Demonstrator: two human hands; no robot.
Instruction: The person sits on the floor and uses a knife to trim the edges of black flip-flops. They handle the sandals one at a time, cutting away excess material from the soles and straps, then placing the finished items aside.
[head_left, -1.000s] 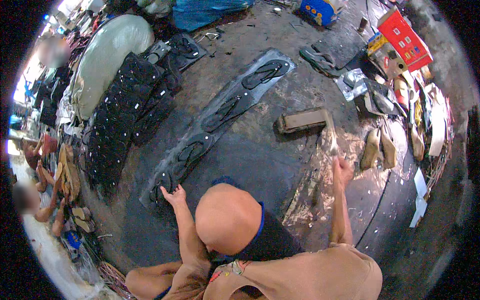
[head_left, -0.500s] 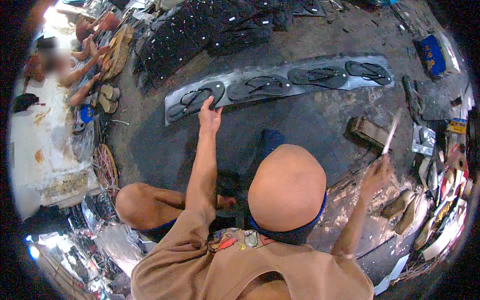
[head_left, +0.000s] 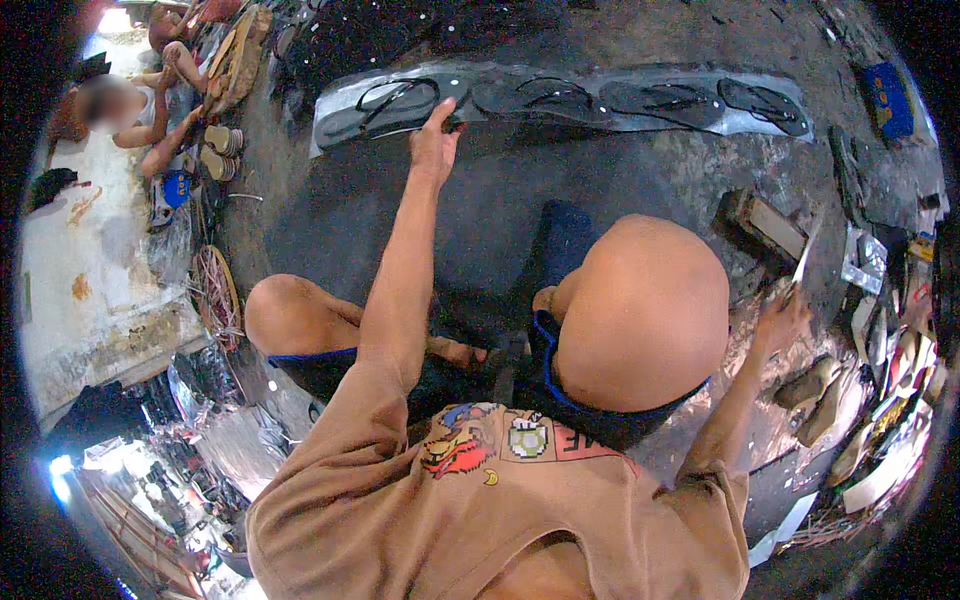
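Left fingers (head_left: 441, 114) apparently against leftmost sandal (head_left: 398, 113)

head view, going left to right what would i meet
Tan sandals → left knee → left hand → second flip-flop from the left → third flip-flop → right hand → blue package at the far right

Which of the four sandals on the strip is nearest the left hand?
The leftmost sandal: its right end is by the left hand; the others lie further right.
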